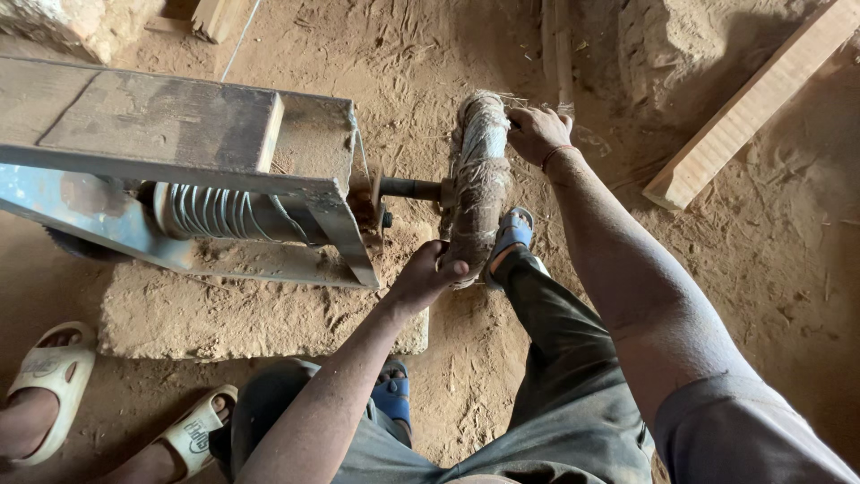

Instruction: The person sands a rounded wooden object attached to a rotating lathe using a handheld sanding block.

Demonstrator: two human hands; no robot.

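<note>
Grey trousers are filling the lower frame beneath both forearms. Left of centre, a metal frame with a coiled drum is sitting on a stone block. At centre, a fibre-wrapped wheel is turning on its axle; right hand is gripping its top, left hand is clasping its bottom, fingers curled closed.
</note>
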